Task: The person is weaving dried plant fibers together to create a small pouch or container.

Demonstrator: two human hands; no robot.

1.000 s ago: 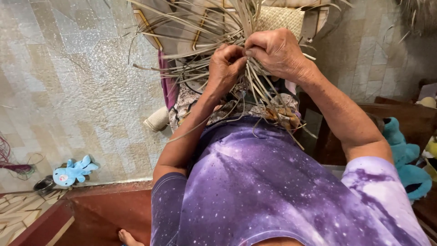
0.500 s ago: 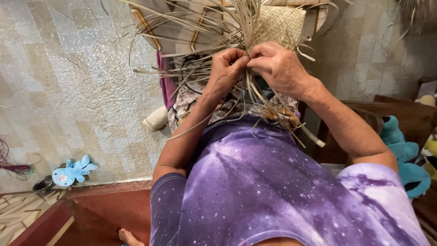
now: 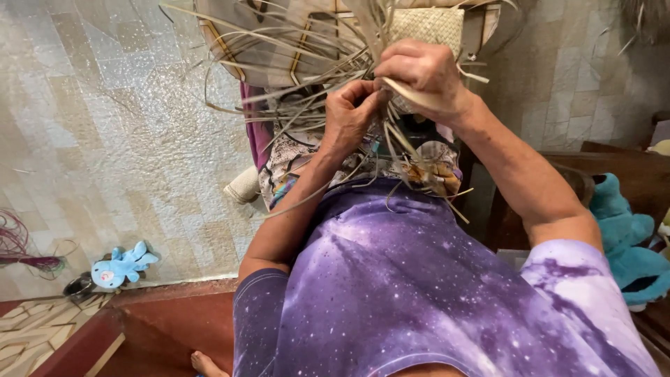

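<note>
A half-woven piece of pale dried leaf strips (image 3: 427, 25) sits in front of me at the top of the view, with many loose strip ends (image 3: 279, 91) fanning out to the left and hanging down. My left hand (image 3: 349, 115) is closed on a few thin strips just below the woven part. My right hand (image 3: 422, 73) sits close beside it, higher, and pinches a broad flat strip that bends down across its fingers. The two hands nearly touch. My purple speckled shirt fills the lower part of the view.
Pale tiled floor (image 3: 105, 126) lies to the left. A small blue plush toy (image 3: 122, 264) lies near a red-brown step (image 3: 167, 321). A teal plush toy (image 3: 624, 237) rests on dark wooden furniture at the right. A bundle of reddish strands (image 3: 21, 251) is at the left edge.
Both hands have risen slightly and my right hand has drawn a broad strip over its fingers; my left hand has closed in under it.
</note>
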